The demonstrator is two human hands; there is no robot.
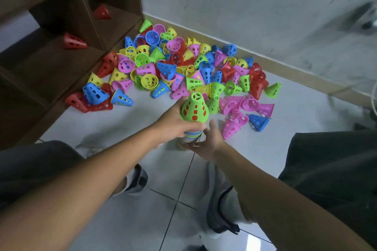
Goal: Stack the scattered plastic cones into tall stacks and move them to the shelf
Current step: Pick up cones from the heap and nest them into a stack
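Note:
A tall stack of cones [192, 135] stands on the floor in front of me, topped by a green cone [194, 108] with red showing through its holes. My left hand [175, 120] grips the stack just under the green cone from the left. My right hand [208, 142] cups the lower part of the stack from the right, thumb up. A big pile of loose cones [183, 67] in pink, green, yellow, blue and red lies on the tiles beyond. The dark wooden shelf [67, 16] stands at the left with two red cones [73, 42] in its compartments.
A grey wall with a beige skirting board [285, 67] runs behind the pile. My knees in dark trousers frame both sides, and my shoes [138, 181] are on the white tiles below. A few red cones [85, 102] lie against the shelf's base.

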